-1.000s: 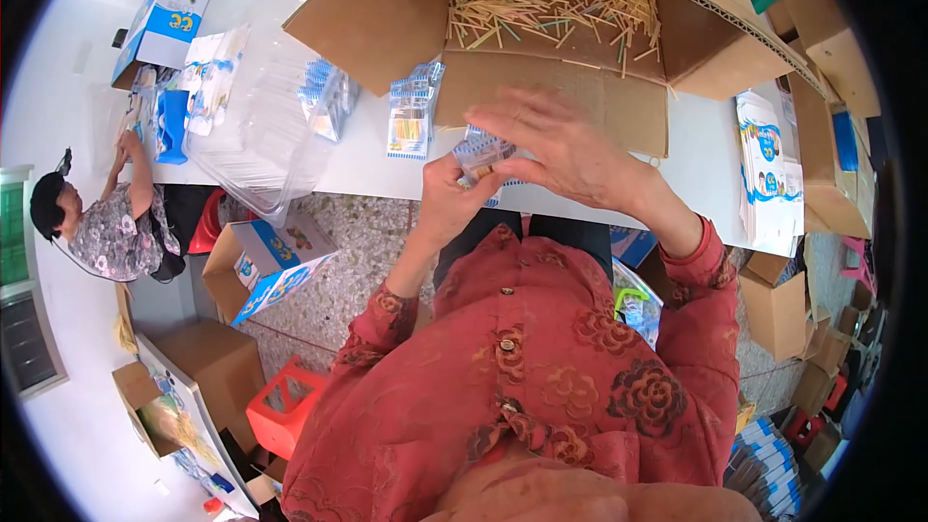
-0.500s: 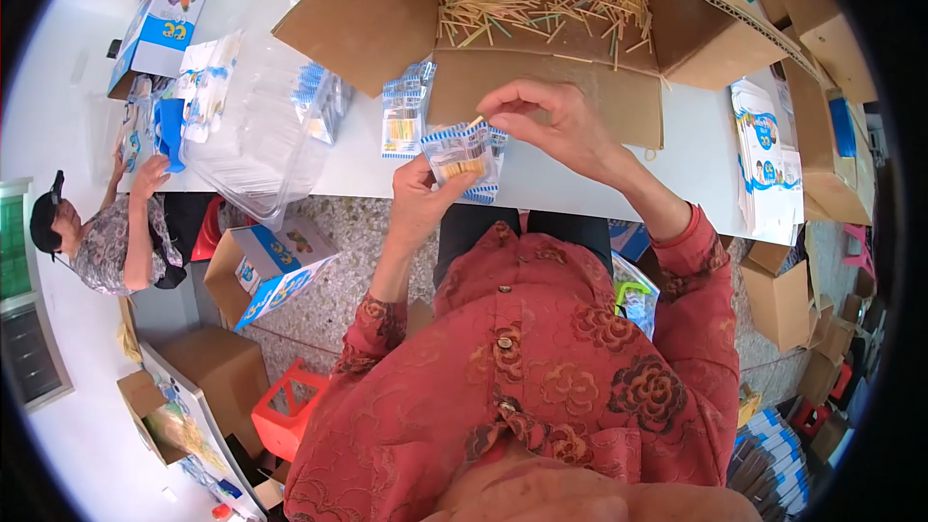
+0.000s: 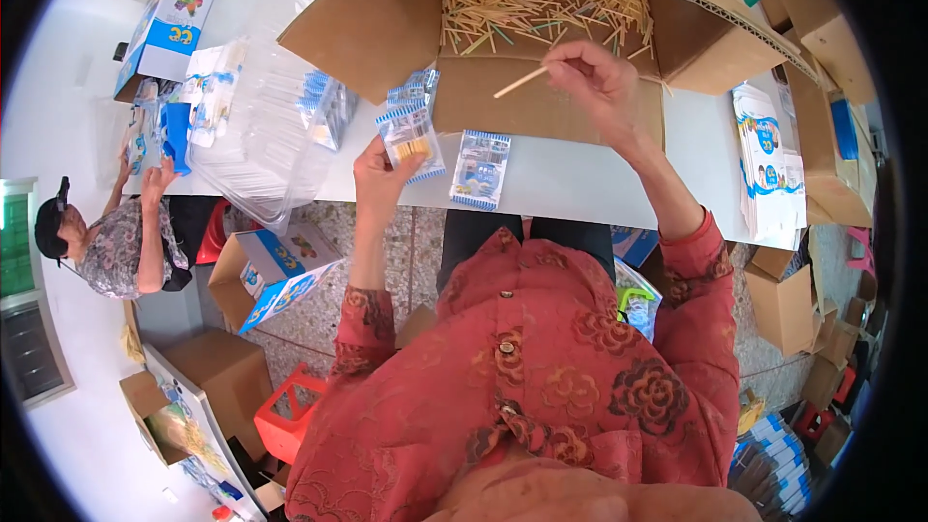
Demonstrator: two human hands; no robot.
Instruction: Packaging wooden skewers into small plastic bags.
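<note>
My left hand (image 3: 379,176) pinches a small clear packet (image 3: 410,135) with blue striped ends and pale yellow pieces inside. That packet overlaps another similar packet behind it at the table's edge of the carton flap. My right hand (image 3: 601,87) is raised over the carton's front flap, closed on a thin pale stick (image 3: 520,83) that points down and left. A single packet (image 3: 480,170) lies flat on the white table between my hands. Beyond, the open cardboard carton (image 3: 541,97) holds a loose heap of thin sticks (image 3: 541,2), mostly pale, some green.
Clear plastic trays (image 3: 256,126) and more packets (image 3: 327,111) stand to the left. A co-worker (image 3: 116,242) handles blue-and-white pieces at the far left. Flat printed cartons (image 3: 768,164) are stacked at the right table edge. A red stool (image 3: 290,416) is on the floor.
My hands have moved apart: the left went left with a packet, the right went up toward the carton with a stick. A packet now lies uncovered on the table between them.
</note>
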